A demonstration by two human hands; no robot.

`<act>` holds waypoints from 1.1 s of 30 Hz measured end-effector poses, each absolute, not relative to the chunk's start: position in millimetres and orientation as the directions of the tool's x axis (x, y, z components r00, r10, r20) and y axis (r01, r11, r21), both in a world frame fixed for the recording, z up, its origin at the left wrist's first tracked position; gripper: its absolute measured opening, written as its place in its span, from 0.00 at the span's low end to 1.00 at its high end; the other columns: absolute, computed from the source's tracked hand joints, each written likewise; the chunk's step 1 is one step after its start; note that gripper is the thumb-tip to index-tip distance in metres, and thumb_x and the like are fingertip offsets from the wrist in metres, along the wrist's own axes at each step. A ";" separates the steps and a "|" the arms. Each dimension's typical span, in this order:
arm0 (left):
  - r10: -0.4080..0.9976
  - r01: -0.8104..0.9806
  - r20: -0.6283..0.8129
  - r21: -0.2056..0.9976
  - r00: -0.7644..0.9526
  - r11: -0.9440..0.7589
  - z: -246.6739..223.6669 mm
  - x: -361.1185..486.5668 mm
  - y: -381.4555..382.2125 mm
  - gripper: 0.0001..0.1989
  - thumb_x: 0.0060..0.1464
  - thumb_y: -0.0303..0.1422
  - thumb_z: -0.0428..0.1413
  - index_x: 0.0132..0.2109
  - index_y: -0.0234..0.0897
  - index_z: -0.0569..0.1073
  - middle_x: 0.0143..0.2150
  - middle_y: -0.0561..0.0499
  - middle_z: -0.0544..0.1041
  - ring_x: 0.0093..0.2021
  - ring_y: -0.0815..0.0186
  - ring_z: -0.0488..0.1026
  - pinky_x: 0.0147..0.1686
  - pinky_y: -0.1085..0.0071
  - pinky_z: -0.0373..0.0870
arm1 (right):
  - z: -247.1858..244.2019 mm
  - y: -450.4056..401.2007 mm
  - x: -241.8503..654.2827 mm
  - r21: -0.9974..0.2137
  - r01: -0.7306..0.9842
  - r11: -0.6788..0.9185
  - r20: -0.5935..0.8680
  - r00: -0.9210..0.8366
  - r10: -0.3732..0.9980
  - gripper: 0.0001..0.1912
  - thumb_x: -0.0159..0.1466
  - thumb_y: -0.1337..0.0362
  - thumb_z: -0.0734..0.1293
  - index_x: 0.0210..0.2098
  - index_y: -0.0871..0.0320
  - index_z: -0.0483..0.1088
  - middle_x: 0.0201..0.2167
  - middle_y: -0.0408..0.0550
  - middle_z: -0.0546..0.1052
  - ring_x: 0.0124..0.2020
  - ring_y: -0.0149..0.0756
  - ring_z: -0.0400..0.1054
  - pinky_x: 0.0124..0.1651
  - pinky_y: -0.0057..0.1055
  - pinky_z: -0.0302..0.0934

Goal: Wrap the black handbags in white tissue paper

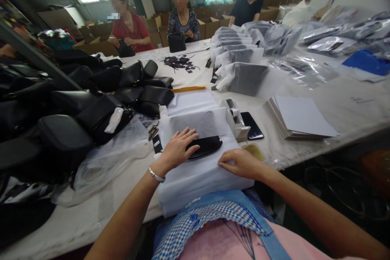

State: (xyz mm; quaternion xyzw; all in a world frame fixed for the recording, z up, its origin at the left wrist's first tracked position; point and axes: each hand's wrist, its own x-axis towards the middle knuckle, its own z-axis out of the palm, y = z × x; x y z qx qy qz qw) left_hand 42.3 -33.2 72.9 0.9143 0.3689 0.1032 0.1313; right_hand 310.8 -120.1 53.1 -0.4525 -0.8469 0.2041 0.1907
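A black bag [205, 146] lies in front of me, its far part under a fold of thin white tissue paper [201, 176]. My left hand [180, 146] is spread flat over the covered part, thumb on the bare black side. At the near right, my right hand [239, 163] has its fingers closed in a pinch at the paper. Its fingertips are partly hidden, and the paper seems to be between them. Black hang tags [156, 142] stick out at the bag's left. More white sheets lie beneath the bag.
A tape dispenser [235, 120], a phone [252, 125] and a stack of boards [301, 118] are on the right. Black bags [100, 89] pile up on the left. Wrapped bags [243, 77] stand in a row beyond. Several people sit across the table.
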 end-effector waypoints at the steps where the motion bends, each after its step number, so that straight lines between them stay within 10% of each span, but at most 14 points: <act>1: 0.702 0.649 0.081 0.317 0.708 -0.691 74.8 42.6 -32.7 0.24 0.66 0.47 0.46 0.63 0.44 0.66 0.68 0.46 0.64 0.70 0.53 0.54 0.65 0.48 0.56 | 53.2 -118.1 310.2 -0.501 0.690 0.522 0.148 -0.525 0.838 0.08 0.65 0.65 0.67 0.35 0.51 0.79 0.33 0.38 0.82 0.34 0.30 0.76 0.39 0.23 0.67; 9: 0.697 0.642 0.097 0.316 0.710 -0.698 70.1 42.1 -33.1 0.22 0.64 0.45 0.49 0.60 0.42 0.69 0.68 0.46 0.63 0.70 0.52 0.54 0.66 0.46 0.54 | 40.9 -152.1 309.9 -0.342 0.584 0.736 0.431 -0.599 0.675 0.10 0.68 0.67 0.64 0.45 0.52 0.76 0.43 0.45 0.81 0.46 0.33 0.74 0.54 0.36 0.66; 20: 0.701 0.647 0.090 0.317 0.708 -0.694 71.0 40.7 -31.3 0.22 0.64 0.44 0.50 0.60 0.42 0.69 0.69 0.48 0.63 0.71 0.53 0.53 0.66 0.48 0.54 | -1.9 -174.1 318.5 -0.220 0.627 0.747 0.413 -0.634 0.654 0.12 0.67 0.66 0.66 0.50 0.55 0.73 0.57 0.50 0.74 0.62 0.40 0.64 0.63 0.48 0.60; 33: 0.708 0.658 0.063 0.319 0.704 -0.682 76.8 43.1 -31.7 0.23 0.64 0.45 0.49 0.61 0.41 0.68 0.68 0.46 0.63 0.70 0.52 0.54 0.65 0.48 0.55 | 30.0 -177.3 304.6 -0.608 0.641 0.468 0.194 -0.452 0.871 0.07 0.63 0.67 0.68 0.32 0.51 0.79 0.48 0.43 0.80 0.48 0.37 0.74 0.62 0.46 0.58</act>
